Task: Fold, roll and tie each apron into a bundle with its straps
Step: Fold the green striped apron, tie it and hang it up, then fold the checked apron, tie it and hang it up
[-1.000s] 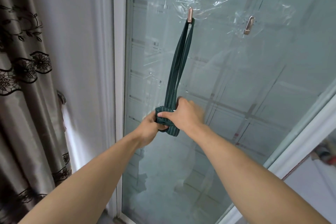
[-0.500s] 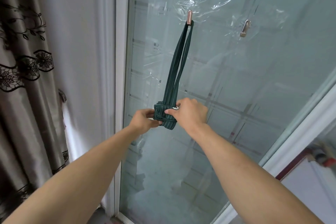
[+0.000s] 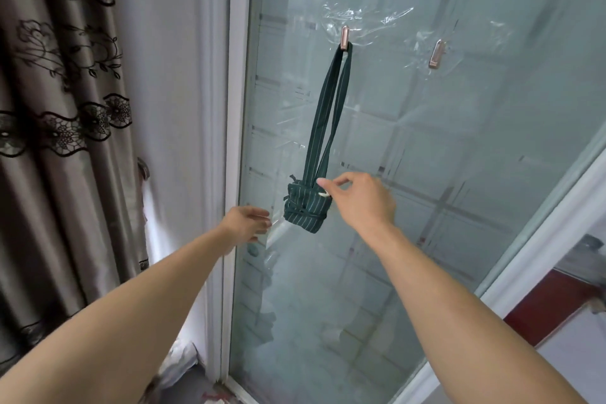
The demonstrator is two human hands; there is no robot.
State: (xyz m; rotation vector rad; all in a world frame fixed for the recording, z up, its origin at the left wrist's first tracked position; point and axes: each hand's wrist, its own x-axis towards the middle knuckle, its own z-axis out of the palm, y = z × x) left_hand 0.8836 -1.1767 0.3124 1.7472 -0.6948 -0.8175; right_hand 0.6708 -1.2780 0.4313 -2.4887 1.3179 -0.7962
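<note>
1. Head view: the green striped apron bundle (image 3: 305, 209) hangs by its neck strap (image 3: 328, 115) from the left hook (image 3: 344, 38) on the glass door (image 3: 426, 174), well below that hook.
2. The right hand (image 3: 362, 198), just right of the bundle, has loosely curled fingers; thumb and forefinger sit at the strap's base, but I cannot tell if they pinch it.
3. The left hand (image 3: 247, 218), left of the bundle and apart from it, is relaxed, holding nothing.
4. A 2nd hook (image 3: 436, 54) sits right of the first.
</note>
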